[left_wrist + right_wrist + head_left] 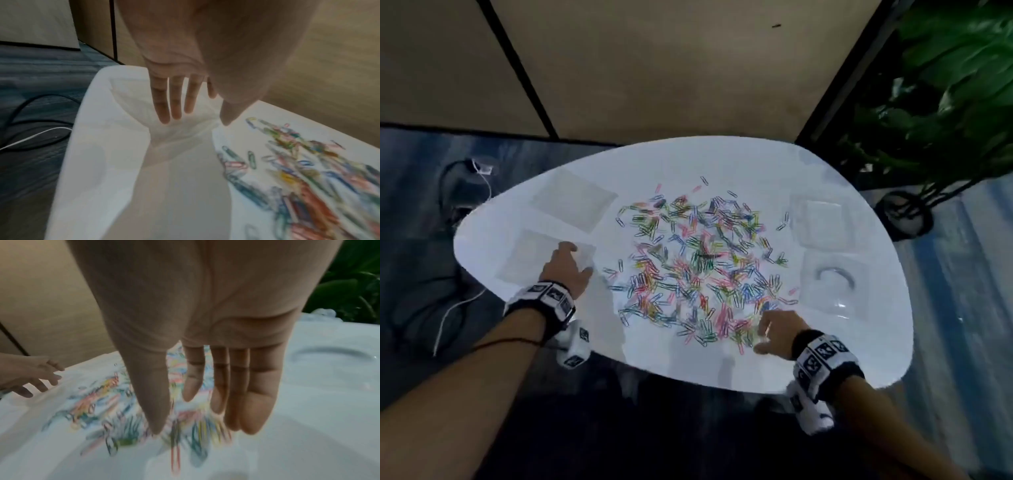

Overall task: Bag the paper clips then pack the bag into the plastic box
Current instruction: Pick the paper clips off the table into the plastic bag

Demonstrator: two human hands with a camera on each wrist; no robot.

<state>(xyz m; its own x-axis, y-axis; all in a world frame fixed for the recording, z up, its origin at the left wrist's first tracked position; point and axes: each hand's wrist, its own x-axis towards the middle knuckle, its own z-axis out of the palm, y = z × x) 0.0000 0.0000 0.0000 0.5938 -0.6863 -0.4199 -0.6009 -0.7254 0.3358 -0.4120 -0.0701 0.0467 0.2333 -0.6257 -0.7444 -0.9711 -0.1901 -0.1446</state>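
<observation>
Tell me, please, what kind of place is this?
Probably an office or meeting corner, not a workshop: a white rounded table near beige partition panels, a potted plant in the corner, and cables on dark carpet.

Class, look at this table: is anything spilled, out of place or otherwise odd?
Yes. The paper clips lie loose, scattered across the middle of the white table, none bagged yet. A few strays sit apart from the heap, toward the plastic box. Nothing looks damaged.
</observation>
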